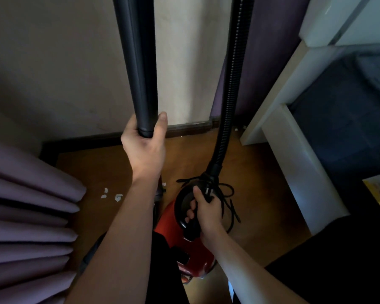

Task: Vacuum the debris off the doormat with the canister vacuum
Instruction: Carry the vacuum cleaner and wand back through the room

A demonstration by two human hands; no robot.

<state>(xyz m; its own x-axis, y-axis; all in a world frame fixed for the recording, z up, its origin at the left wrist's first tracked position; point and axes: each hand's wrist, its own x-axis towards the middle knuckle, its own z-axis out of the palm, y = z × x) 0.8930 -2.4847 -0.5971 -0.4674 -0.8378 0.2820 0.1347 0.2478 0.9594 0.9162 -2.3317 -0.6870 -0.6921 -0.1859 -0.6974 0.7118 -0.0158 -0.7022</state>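
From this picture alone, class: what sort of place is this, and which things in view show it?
Most likely a room in a home, perhaps a bedroom: pleated purple curtains at the left, a white furniture frame with dark blue padding at the right, and a wooden floor.

The wand (138,62) stands up from the left grip (144,150). The hose (230,84) rises just beyond the right grip (206,210), with the canister vacuum (184,242) directly under it. The cord (227,194) lies just right of that grip. Paper scraps (116,196) lie on the floor (261,205) below and left of the left grip, the curtain (26,205) farther left. The bed frame (294,161) stands well right of the right grip.
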